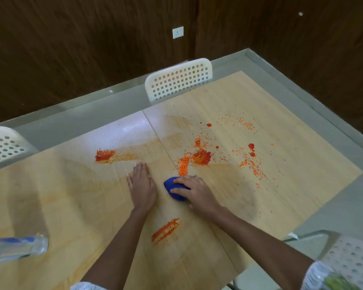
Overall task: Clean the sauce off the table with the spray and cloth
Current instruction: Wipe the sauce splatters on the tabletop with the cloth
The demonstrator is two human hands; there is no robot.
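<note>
Sauce (201,156) lies in several patches across the wooden tabletop (281,132): the biggest blot with a scatter of orange flecks sits just right of centre of the frame, a second blot with a streak trailing right lies left of centre (104,155), and a smeared stripe lies lower centre, between the two forearms (165,230). The blue cloth (175,188) is bunched on the tabletop just below the flecked trail, held down by the right hand (194,190), whose grip is fingers curled over the wad. The left hand (142,185) lies flat beside it, fingers straight, holding nothing, apparently bracing. The spray bottle (17,246) stands at the lower left edge of the frame, blurred, well apart from both hands.

The main risk, as I judge it, is smearing rather than lifting: a balled cloth has little clean face, and pushed through the thick blot it may drag sauce into the seam (155,132) running up the middle of the tabletop. A faint orange film already shows around the left streak. The lower stripe lies near the forearms and could be rubbed onto skin. Flecks at the right could be swept off the tabletop edge toward the white chair (352,260) at the lower right.
</note>
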